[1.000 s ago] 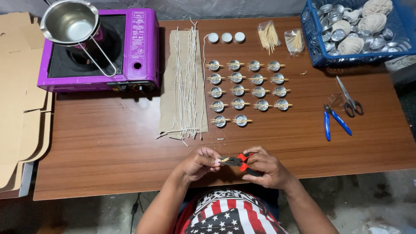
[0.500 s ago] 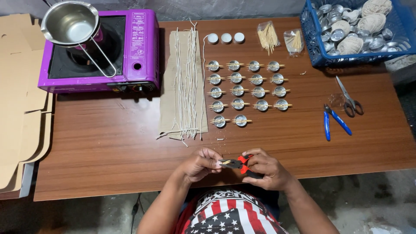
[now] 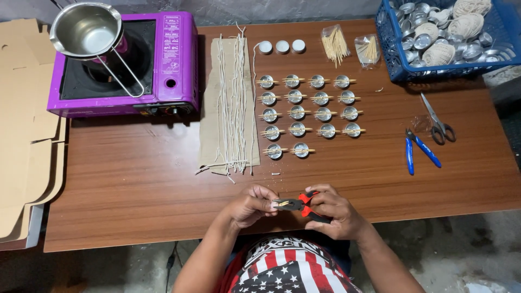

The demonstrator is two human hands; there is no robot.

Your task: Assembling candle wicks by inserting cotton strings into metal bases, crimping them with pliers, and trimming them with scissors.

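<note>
My right hand [image 3: 335, 210] grips red-and-black pliers [image 3: 302, 205] at the table's near edge, jaws pointing left. My left hand [image 3: 253, 204] pinches a small piece at the pliers' jaws; the piece itself is hidden by my fingers. Just beyond my hands stand rows of small metal cups [image 3: 297, 112], each with thin sticks laid across its rim. Left of the cups, white wick strings [image 3: 233, 106] lie on a strip of cardboard [image 3: 209, 119].
A purple portable stove [image 3: 168, 59] with a steel pot [image 3: 87, 30] sits back left. A blue basket [image 3: 399, 59] of cups and twine balls sits back right. Scissors [image 3: 437, 122] and blue pliers [image 3: 418, 152] lie at right. Flat cardboard [image 3: 21, 135] lies at left.
My hands stay together at the near edge; the pliers and my fingers shift only slightly. Nothing on the table has moved.
</note>
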